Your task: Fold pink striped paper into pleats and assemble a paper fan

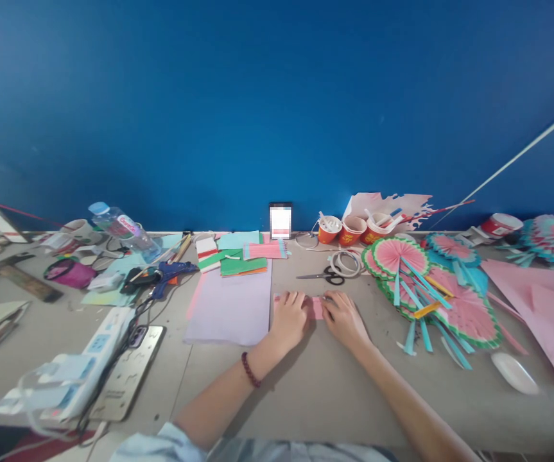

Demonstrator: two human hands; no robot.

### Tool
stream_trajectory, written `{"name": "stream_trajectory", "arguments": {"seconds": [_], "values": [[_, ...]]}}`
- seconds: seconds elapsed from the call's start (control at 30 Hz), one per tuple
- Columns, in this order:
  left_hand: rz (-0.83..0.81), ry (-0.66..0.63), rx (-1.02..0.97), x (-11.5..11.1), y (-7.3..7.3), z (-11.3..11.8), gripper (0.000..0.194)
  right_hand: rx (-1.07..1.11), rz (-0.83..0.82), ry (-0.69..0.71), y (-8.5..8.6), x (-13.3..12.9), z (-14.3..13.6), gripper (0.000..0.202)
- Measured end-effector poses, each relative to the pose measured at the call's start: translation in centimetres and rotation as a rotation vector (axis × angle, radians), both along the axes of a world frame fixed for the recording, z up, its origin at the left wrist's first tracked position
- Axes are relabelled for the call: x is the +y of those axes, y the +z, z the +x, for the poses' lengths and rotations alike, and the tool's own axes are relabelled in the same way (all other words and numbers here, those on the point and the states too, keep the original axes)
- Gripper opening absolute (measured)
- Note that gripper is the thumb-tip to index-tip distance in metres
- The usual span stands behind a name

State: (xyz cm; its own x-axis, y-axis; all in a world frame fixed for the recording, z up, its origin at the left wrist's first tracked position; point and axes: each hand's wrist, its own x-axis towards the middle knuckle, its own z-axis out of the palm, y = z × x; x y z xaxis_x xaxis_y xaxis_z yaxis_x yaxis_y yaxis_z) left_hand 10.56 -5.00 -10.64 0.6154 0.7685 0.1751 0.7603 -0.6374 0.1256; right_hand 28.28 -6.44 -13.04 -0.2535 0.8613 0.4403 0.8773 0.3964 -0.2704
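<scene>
Broadly, a blue wall (277,115) rises behind a grey counter (315,398) spread with craft materials. On the right side of the counter, pink paper fans with green edges (397,256) overlap, light-blue strips trailing from them. Lavender paper (233,305) lies left of centre, just beside the person's left forearm; farther left, a white power strip (98,350) runs alongside a phone (129,375) lying flat. Between the lavender paper and the fans are the person's two hands, palms down and near each other, fingers drawn close together. Three red cups (352,231) stand near the wall. Under the left hand (290,316) and at the fingertips of the right hand (340,314), a pink paper strip (315,308) lies flat on the counter; whether either pinches it cannot be told. Dark-handled scissors (333,277) rest just beyond. Smallest is a beaded bracelet (250,370) around the left wrist.
</scene>
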Motion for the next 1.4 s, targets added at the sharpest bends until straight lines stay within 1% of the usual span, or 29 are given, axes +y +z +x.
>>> {"name": "stream_trajectory", "arguments": {"seconds": [0.07, 0.17, 0.27, 0.37, 0.5, 0.6, 0.73, 0.9, 1.07, 1.23, 1.4], "values": [[-0.002, 0.031, 0.001, -0.8, 0.0, 0.1, 0.032, -0.112, -0.002, -0.049, 0.2, -0.7, -0.7, 0.027], [-0.012, 0.048, -0.007, -1.5, -0.1, 0.2, 0.036, -0.208, -0.022, -0.086, 0.6, -1.5, -1.5, 0.029], [-0.016, 0.058, -0.02, -1.9, -0.4, -0.2, 0.038, -0.263, -0.014, -0.098, 0.7, -1.9, -1.7, 0.03], [-0.004, 0.06, -0.048, -2.3, -1.1, -0.8, 0.045, -0.308, 0.008, -0.096, 0.7, -2.1, -1.8, 0.032], [0.007, 0.117, -0.064, -2.6, -1.6, -1.4, 0.053, -0.319, 0.014, -0.093, 0.6, -2.3, -1.7, 0.036], [0.036, 0.132, -0.08, -2.8, -1.5, -1.3, 0.052, -0.336, 0.019, -0.092, 0.8, -2.4, -1.8, 0.036], [0.075, 0.148, -0.082, -3.1, -1.4, -1.0, 0.051, -0.343, 0.026, -0.115, 1.0, -2.5, -2.1, 0.031], [0.075, 0.166, -0.074, -3.3, -1.6, -0.8, 0.052, -0.306, 0.022, -0.145, 0.7, -2.5, -2.3, 0.027], [0.041, 0.172, -0.094, -3.3, -1.5, -0.9, 0.053, -0.33, 0.061, -0.132, 0.2, -2.5, -2.6, 0.031], [0.019, 0.177, -0.128, -3.4, -1.2, -1.2, 0.051, -0.373, 0.034, -0.092, 0.1, -2.6, -2.7, 0.034], [0.021, 0.185, -0.136, -3.3, -1.0, -1.4, 0.053, -0.432, 0.018, -0.099, 0.3, -2.9, -2.7, 0.04]]}}
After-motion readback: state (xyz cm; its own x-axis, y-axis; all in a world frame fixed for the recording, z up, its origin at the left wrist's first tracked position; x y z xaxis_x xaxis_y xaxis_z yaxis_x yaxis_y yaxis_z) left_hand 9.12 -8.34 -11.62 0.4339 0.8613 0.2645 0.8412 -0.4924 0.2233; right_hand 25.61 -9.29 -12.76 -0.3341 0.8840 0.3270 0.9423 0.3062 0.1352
